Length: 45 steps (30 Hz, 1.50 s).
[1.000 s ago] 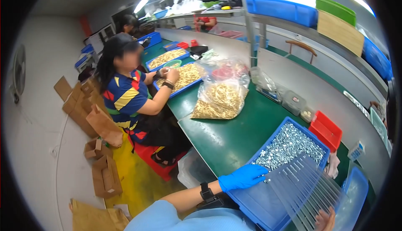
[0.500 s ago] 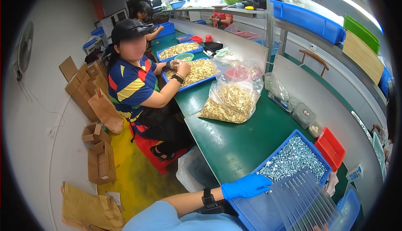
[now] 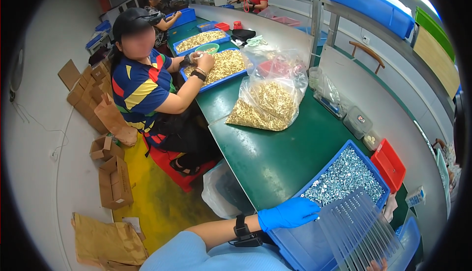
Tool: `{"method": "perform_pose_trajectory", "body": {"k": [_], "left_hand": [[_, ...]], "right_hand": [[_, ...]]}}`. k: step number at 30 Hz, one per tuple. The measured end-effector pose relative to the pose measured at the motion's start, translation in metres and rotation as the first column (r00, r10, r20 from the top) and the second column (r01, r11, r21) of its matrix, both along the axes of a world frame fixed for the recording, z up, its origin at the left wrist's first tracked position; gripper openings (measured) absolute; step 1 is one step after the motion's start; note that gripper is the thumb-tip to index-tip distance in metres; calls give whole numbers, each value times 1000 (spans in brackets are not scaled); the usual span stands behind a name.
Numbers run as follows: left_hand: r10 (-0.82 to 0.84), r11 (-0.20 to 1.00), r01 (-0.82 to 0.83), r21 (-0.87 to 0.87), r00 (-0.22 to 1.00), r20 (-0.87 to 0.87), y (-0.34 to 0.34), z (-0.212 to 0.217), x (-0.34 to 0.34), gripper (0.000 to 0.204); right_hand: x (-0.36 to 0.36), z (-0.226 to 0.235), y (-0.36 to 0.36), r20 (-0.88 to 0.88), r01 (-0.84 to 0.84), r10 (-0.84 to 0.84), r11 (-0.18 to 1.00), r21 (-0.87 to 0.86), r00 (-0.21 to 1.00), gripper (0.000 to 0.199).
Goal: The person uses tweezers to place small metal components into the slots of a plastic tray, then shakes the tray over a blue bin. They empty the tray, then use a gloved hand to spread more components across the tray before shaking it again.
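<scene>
Left hand (image 3: 290, 214), blue glove, lower centre-right: fingers stretched forward, close together, over the near half of the blue bin (image 3: 297, 241); can't tell if anything is pinched. Fingertips just beside the upper-left corner of the clear grooved plate (image 3: 363, 234). Right hand (image 3: 377, 265), bottom edge at lower right: only fingers show, at the plate's lower end; most of it hidden, can't tell how firm the grip is.

Key relation: plate lies to the right of the left hand, grooves and long axis slanting from upper left down to lower right. Left hand nearer its upper end, right hand at its lower. Loose metal parts (image 3: 344, 172) heap in the bin's far half, up and right of the left fingertips. Red tray (image 3: 386, 163) beyond, right of frame; bagged gold-coloured parts (image 3: 268, 106) upper centre.
</scene>
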<state>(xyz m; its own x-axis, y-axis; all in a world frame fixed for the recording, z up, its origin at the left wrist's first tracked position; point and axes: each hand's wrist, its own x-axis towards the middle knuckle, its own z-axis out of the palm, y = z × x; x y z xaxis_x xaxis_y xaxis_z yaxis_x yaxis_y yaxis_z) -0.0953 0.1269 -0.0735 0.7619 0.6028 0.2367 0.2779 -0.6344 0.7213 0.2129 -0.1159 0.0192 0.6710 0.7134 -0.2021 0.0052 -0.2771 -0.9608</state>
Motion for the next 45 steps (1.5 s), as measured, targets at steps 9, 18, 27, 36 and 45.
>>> {"method": "perform_pose_trajectory", "body": {"k": [9, 18, 27, 36, 45], "left_hand": [[8, 961, 19, -274, 995, 97, 0, 13, 0, 39], [-280, 805, 429, -410, 884, 375, 12, 104, 31, 59], [-449, 739, 642, -204, 695, 562, -24, 161, 54, 67], [-558, 689, 699, -193, 681, 475, -36, 132, 91, 64], [-173, 759, 333, -559, 931, 321, -37, 87, 51, 50]], "right_hand": [[-1, 4, -2, 8, -17, 17, 999, 30, 1000, 55], [23, -9, -5, -68, -118, 125, 989, 91, 990, 57], [33, -19, -4, -72, -133, 144, 982, 132, 987, 59], [20, -24, 3, -37, 133, -129, 983, 130, 991, 51], [12, -22, 6, -84, 79, -61, 968, 240, 995, 50]]}}
